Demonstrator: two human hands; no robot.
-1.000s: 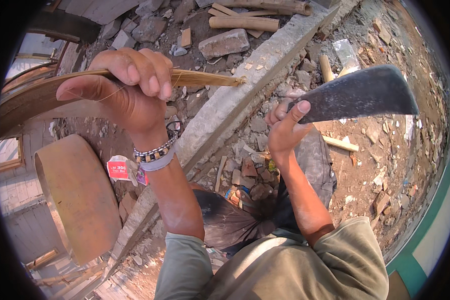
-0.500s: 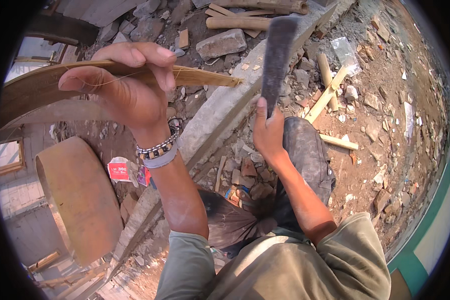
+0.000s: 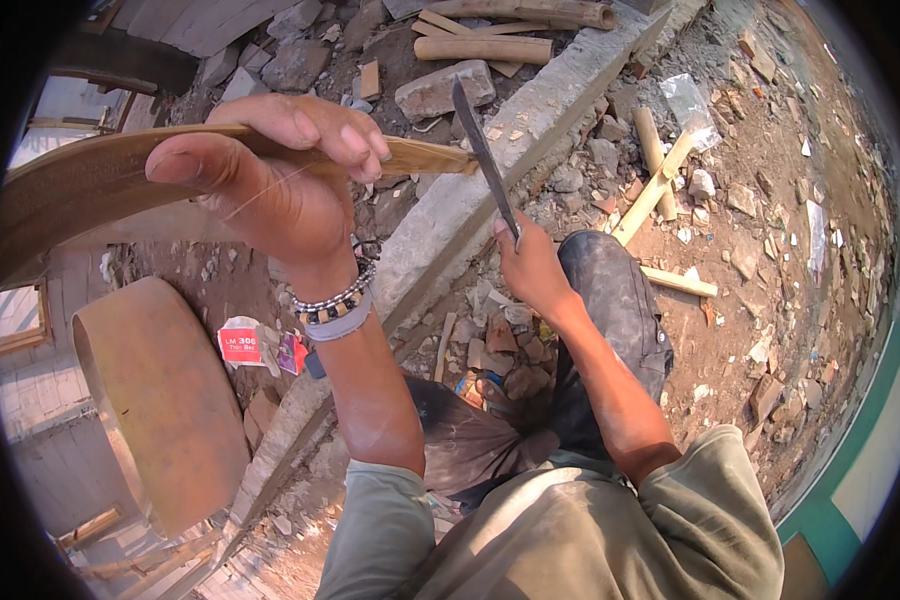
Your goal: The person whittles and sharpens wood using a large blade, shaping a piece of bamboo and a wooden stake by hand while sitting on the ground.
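Note:
A long split bamboo piece (image 3: 80, 175) runs in from the left, its narrow pale end lying over a concrete beam (image 3: 420, 235). My left hand (image 3: 290, 200) grips it a little back from that end, fingers over the top and thumb stretched along the near side. In my right hand (image 3: 537, 270) is a machete (image 3: 485, 155), held by its handle, which the fist mostly hides. The dark blade, seen nearly edge-on, slants up to the left and crosses the bamboo's tip, seemingly touching it.
Bamboo lengths (image 3: 485, 49) lie among rubble beyond the beam, near a concrete chunk (image 3: 445, 88). More bamboo pieces (image 3: 660, 185) rest on stony ground at right, beside a clear plastic bag (image 3: 690, 110). A large rusty drum-like object (image 3: 165, 400) and a torn red-and-white packet (image 3: 245, 343) are at left.
The machete has swung down and left from upright, its blade turning edge-on and reaching the bamboo's end. My left hand has shifted slightly right along the bamboo, still gripping.

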